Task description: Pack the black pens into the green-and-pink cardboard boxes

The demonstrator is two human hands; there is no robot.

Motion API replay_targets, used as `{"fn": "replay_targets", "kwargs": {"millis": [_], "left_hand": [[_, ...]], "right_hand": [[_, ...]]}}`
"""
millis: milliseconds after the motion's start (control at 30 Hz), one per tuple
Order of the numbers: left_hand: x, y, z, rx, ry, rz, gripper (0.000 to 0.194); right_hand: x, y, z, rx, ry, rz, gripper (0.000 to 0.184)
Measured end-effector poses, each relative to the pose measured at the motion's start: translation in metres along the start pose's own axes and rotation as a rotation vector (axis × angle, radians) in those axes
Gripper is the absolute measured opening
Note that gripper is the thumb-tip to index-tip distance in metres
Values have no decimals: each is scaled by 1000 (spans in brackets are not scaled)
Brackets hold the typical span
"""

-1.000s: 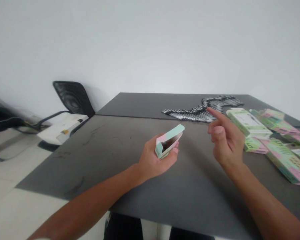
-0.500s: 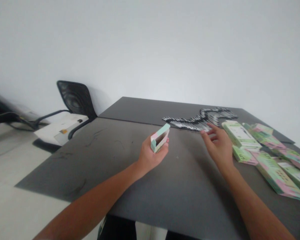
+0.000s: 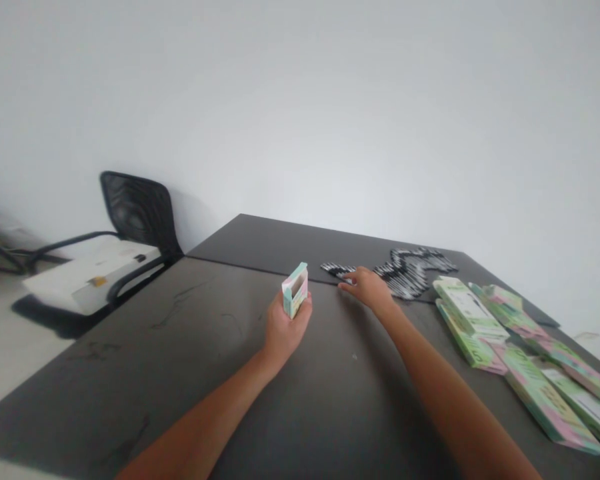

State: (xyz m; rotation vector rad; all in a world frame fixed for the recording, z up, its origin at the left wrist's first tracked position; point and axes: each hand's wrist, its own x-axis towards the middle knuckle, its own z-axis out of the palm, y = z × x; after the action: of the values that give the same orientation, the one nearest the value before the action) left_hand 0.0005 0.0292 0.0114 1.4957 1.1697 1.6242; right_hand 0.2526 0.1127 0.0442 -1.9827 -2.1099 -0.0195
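Note:
My left hand (image 3: 286, 330) is closed around a small pastel green and pink carton (image 3: 296, 291), held upright above the table. The carton's top end is open towards me, and its inside looks hollow. My right hand (image 3: 367, 287) reaches to the left part of a long wavy row of slim black-and-silver pens (image 3: 410, 275). Its thumb and forefinger are bent and apart at the near ends of the pens, and I see nothing held between them. The hand hides part of the row.
Several green and pink cartons (image 3: 545, 393) lie in a loose pile on the right of the dark table (image 3: 220, 373). A seam crosses the table top. A black mesh chair (image 3: 140, 207) with a white box (image 3: 93, 270) on it stands at the left. A white wall rises behind.
My right hand has moved left along the pens, from near their middle to their left part. My left hand still holds the carton, now turned more upright. The view has shifted.

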Motion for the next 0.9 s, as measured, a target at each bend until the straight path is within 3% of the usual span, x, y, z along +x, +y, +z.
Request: {"fn": "replay_targets", "kwargs": {"millis": [300, 500, 600, 733, 900], "left_hand": [[-1, 7, 1, 2, -50, -24, 25], [-2, 2, 2, -30, -80, -60, 27], [-2, 2, 3, -41, -99, -85, 23], [-8, 9, 5, -72, -161, -102, 20], [-15, 15, 7, -85, -236, -105, 21]], "right_hand": [[16, -5, 3, -63, -149, 110, 35], [14, -12, -2, 69, -110, 110, 30], [-4, -14, -11, 219, -7, 87, 29], [-46, -15, -28, 531, 132, 76, 50], [-100, -17, -39, 971, 108, 84, 56]]}}
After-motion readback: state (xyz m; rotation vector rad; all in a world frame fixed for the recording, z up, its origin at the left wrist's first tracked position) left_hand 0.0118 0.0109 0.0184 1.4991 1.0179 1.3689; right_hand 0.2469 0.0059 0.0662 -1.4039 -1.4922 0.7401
